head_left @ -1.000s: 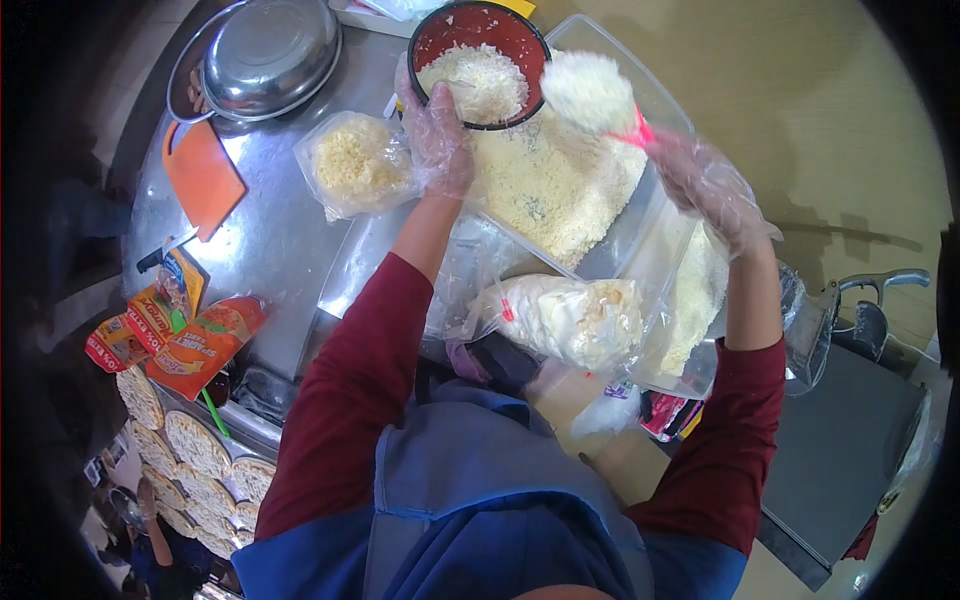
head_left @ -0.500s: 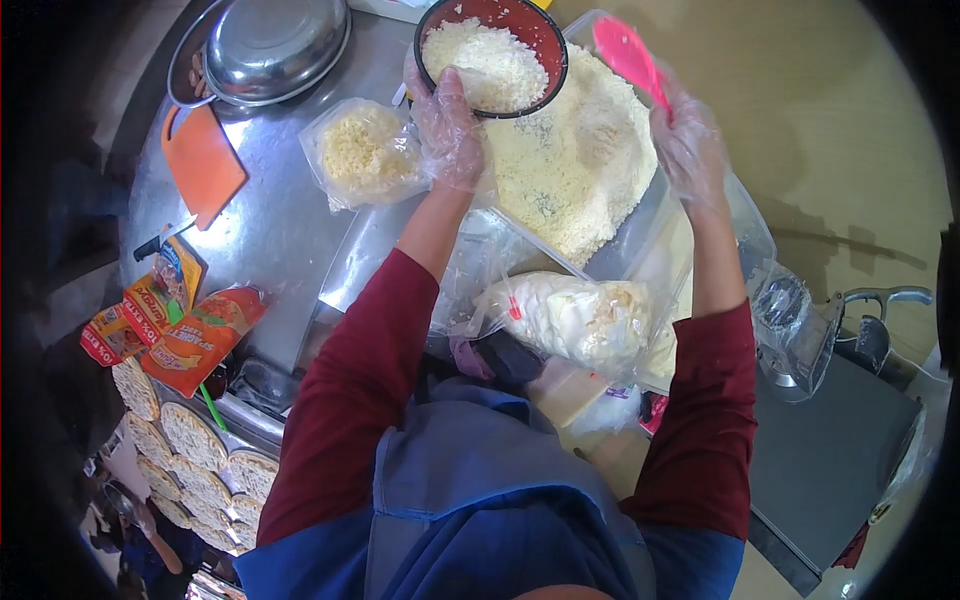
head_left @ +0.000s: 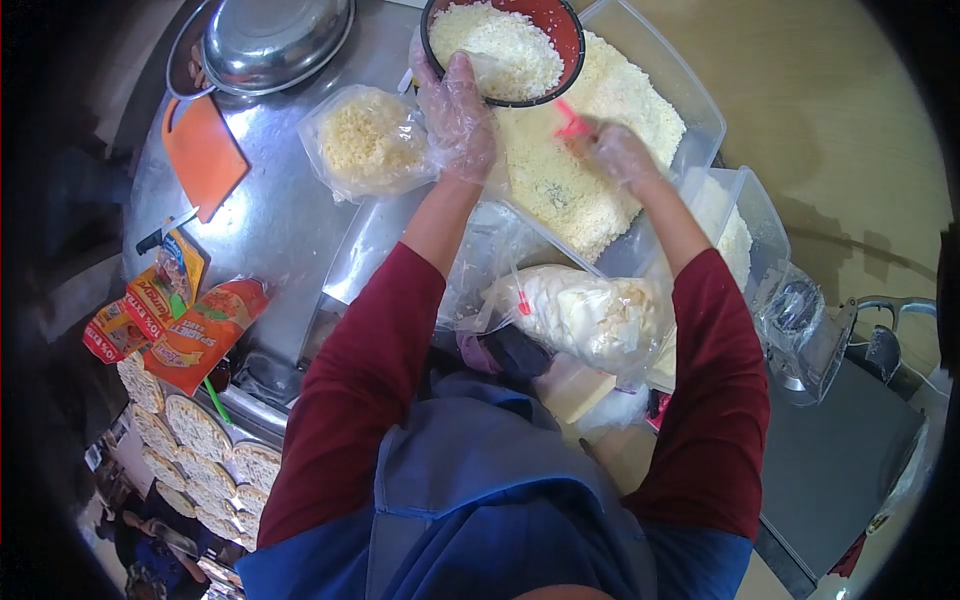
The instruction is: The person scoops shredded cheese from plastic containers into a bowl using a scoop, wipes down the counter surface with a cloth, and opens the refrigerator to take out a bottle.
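Gloved in clear plastic, my left hand grips the near left rim of a red bowl with a black edge. White grated shreds half fill the bowl. My right hand, also gloved, is closed around a pink scoop, blurred by motion, just below the bowl's right side. Beneath both lies a clear plastic tub with a heap of pale yellow grated food, which looks like cheese. A clear bag of yellow shreds sits left of my left hand.
A filled plastic bag lies nearest my apron. Another clear tub stands right. On the metal table are a steel bowl, orange cutting board, knife and sauce pouches. Flat round crusts sit lower left.
My right hand has swung left and down with the pink scoop, from above the tub's right side to near the bowl. The bowl and left hand have shifted slightly right and up.
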### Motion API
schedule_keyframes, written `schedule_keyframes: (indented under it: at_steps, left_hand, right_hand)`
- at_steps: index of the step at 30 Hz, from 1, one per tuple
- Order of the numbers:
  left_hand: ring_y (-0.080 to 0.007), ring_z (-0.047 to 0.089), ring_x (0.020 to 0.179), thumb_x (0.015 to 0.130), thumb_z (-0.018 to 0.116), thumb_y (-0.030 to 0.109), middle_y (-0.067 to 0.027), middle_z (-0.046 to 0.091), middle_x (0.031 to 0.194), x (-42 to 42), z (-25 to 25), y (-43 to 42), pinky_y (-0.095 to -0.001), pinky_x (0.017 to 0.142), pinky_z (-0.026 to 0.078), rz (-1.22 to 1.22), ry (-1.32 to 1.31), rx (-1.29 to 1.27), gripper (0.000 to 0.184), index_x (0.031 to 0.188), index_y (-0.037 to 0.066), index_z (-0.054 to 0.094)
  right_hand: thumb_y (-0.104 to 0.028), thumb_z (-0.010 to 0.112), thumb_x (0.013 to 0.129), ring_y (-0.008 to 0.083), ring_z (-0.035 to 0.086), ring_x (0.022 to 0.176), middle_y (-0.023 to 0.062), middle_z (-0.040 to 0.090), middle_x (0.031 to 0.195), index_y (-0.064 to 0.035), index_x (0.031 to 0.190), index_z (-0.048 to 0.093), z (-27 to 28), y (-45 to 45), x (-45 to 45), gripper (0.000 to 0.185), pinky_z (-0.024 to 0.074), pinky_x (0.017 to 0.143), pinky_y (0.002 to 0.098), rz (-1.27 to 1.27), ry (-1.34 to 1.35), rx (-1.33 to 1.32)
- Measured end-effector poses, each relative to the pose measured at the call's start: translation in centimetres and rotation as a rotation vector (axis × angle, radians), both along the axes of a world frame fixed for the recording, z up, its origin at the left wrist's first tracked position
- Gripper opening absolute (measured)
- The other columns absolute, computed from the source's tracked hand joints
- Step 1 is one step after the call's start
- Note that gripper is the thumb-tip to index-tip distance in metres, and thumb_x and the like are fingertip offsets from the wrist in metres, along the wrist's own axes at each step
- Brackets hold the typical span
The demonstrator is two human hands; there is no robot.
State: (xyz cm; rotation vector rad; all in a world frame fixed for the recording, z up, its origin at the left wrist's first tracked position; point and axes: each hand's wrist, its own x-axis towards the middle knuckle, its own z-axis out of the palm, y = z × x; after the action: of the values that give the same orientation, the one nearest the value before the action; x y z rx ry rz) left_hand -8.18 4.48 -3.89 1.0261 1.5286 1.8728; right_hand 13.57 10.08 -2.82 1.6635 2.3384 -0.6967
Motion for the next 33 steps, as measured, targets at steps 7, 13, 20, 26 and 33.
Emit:
schedule_keyframes:
  at_steps: [7, 13, 20, 26, 33]
  left_hand:
    - [-0.0319, 0.036, 0.129, 0.096, 0.034, 0.056, -0.0257, 0.037, 0.140, -0.9, -4.0, 0.3, -0.0392, 0.107, 0.032, 0.045, 0.480, -0.290, 0.079, 0.140, -0.010, 0.026]
    - [-0.0332, 0.046, 0.122, 0.094, 0.039, 0.056, -0.0255, 0.038, 0.137, 0.3, 1.5, 0.0, -0.0426, 0.098, 0.044, -0.067, -0.267, -0.045, 0.084, 0.143, -0.009, 0.018]
    - [-0.0228, 0.049, 0.113, 0.097, 0.047, 0.029, -0.0153, 0.050, 0.125, 0.6, 2.0, 0.1, -0.0336, 0.099, 0.038, -0.039, -0.336, -0.030, 0.053, 0.139, 0.000, 0.031]
    - [-0.0219, 0.051, 0.111, 0.097, 0.046, 0.033, -0.0155, 0.051, 0.124, 0.3, 2.3, 0.3, -0.0330, 0.095, 0.041, -0.102, -0.299, -0.007, 0.053, 0.137, 0.001, 0.033]
    - [-0.0207, 0.061, 0.103, 0.094, 0.043, 0.055, -0.0112, 0.057, 0.120, -0.2, 9.1, -2.3, -0.0332, 0.072, 0.054, -0.413, -0.688, -0.324, 0.062, 0.132, 0.007, 0.041]
  right_hand:
    - [-0.038, 0.059, 0.089, 0.0240, 0.064, 0.093, 0.0112, 0.067, 0.109, -0.0059, 0.126, 0.057, -0.6, -3.5, -1.2, 0.049, 0.0483, 0.081, 0.0346, -0.068, 0.263, -0.434]
    - [-0.032, 0.060, 0.089, 0.0260, 0.060, 0.098, 0.0149, 0.065, 0.106, -0.0143, 0.126, 0.058, 4.1, -3.8, 3.8, 0.041, 0.0462, 0.084, 0.0344, -0.049, 0.272, -0.524]
    - [-0.037, 0.064, 0.089, 0.0029, 0.035, 0.046, -0.0098, 0.043, 0.061, -0.0047, 0.121, 0.058, 18.1, -4.0, 2.3, 0.046, 0.0252, 0.041, 0.0196, -0.535, 0.456, -0.443]
    - [-0.027, 0.057, 0.092, 0.0162, 0.055, 0.057, 0.0002, 0.058, 0.067, -0.0064, 0.130, 0.052, 14.9, -2.6, -0.6, 0.044, 0.0443, 0.053, 0.0324, 0.082, 0.443, 0.477]
    - [-0.010, 0.054, 0.085, 0.0324, 0.061, 0.073, 0.0165, 0.063, 0.084, -0.0098, 0.135, 0.046, 17.2, -6.8, -4.3, 0.051, 0.0501, 0.066, 0.0421, 0.221, 0.126, 0.738]
